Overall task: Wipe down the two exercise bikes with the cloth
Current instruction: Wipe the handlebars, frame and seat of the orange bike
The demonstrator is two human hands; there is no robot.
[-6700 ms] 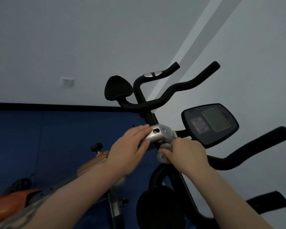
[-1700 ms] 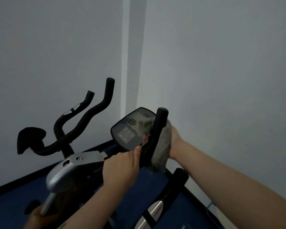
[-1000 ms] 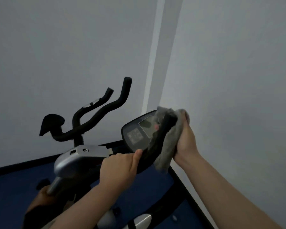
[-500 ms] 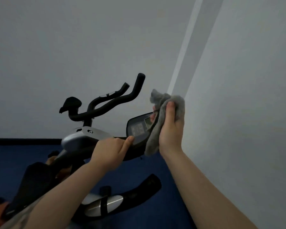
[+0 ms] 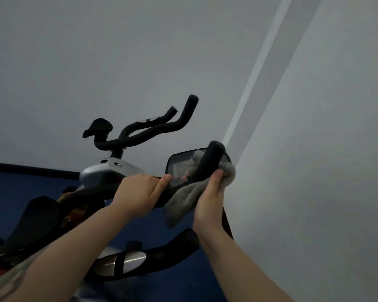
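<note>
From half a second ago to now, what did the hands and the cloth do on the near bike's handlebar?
The right hand slid the grey cloth down from the tip of the black foam handlebar grip, so the tip now shows bare above the cloth. The cloth remains wrapped round the bar lower down. The left hand kept its hold on the same bar, beside the black display console.

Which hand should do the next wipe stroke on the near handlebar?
Right. The right hand already holds the cloth wrapped around the near handlebar; the left hand holds the bar bare, steadying it.
</note>
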